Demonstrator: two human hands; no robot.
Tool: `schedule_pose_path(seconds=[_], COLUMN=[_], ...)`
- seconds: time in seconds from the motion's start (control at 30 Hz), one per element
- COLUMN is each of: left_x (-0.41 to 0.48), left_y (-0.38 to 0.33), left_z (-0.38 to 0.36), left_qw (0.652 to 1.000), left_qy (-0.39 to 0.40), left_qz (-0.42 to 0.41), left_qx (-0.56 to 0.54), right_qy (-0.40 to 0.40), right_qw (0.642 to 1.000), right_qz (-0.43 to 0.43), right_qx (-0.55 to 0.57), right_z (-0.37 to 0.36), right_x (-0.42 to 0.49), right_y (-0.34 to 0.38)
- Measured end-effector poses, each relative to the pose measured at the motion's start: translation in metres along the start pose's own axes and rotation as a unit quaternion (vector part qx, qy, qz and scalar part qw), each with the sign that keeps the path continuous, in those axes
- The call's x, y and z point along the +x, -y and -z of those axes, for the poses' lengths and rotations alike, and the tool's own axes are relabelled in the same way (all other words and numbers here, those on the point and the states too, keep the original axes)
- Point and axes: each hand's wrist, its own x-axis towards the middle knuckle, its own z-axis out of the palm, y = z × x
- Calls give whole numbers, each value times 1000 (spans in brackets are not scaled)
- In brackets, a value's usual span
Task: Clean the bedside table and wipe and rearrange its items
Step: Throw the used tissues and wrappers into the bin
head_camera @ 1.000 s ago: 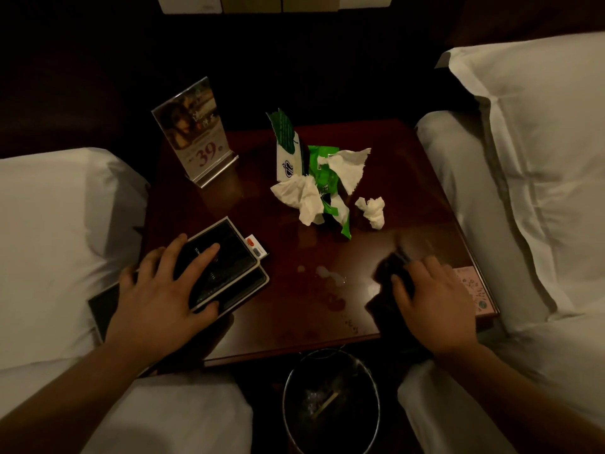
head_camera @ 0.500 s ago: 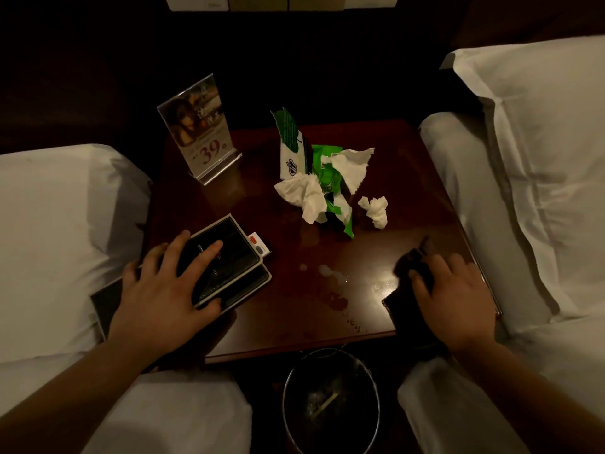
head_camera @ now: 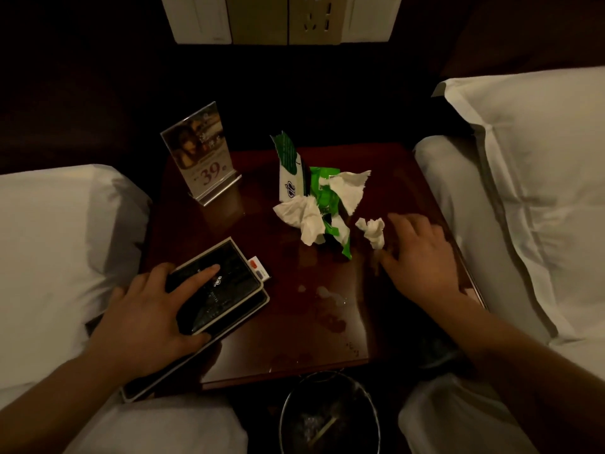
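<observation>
The dark red bedside table [head_camera: 262, 224] carries a torn green and white packet [head_camera: 291, 178] with crumpled white tissues [head_camera: 304, 217] around it. A small tissue wad [head_camera: 373, 231] lies just right of that pile. My right hand [head_camera: 422, 257] hovers beside the wad, fingers spread and holding nothing. My left hand [head_camera: 154, 316] grips a stack of black folders [head_camera: 222, 290] at the table's front left, fingers on top and thumb at the edge. A dark cloth [head_camera: 435, 355] lies at the front right corner, partly under my forearm. Wet drops [head_camera: 327, 293] and reddish stains [head_camera: 334, 322] mark the wood.
A clear price stand [head_camera: 199, 155] showing 39 sits at the back left. A small white card [head_camera: 258, 270] peeks from under the folders. A round bin [head_camera: 327, 417] stands below the front edge. White bedding [head_camera: 59, 240] and pillows [head_camera: 540, 178] flank the table; wall sockets [head_camera: 281, 18] sit behind.
My right hand left the dark cloth at the front right corner and moved forward to the small tissue wad, now with its fingers spread. The left hand stayed on the folders.
</observation>
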Motion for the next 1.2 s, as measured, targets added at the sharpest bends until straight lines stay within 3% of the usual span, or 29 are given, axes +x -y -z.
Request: schedule_pose_path(seconds=[0.27, 0.5, 0.67, 0.77, 0.93, 1.03, 1.2], left_x=[-4, -4, -5, -5, -7, -7, -6], left_y=[-4, -10, -11, -12, -13, -14, -13], left_z=[-16, -27, -29, -30, -28, -27, -28], left_qw=[999, 996, 995, 995, 995, 995, 994], left_qy=[-35, -77, -89, -95, -96, -97, -100], left_qz=[10, 24, 28, 29, 31, 31, 29], left_qx=[11, 27, 23, 23, 22, 20, 24], right_qy=[79, 25, 101, 185, 414, 426, 417], right_qw=[995, 984, 950, 943, 888, 882, 884], right_qz=[64, 49, 134, 154, -2, -76, -107], right_qx=[-9, 172, 265, 230, 199, 186, 182], right_z=[-8, 20, 27, 6, -55, -80, -99], right_x=[22, -46, -149, -198, -235, -247, -256], right_y=[15, 24, 47, 51, 44, 41, 36])
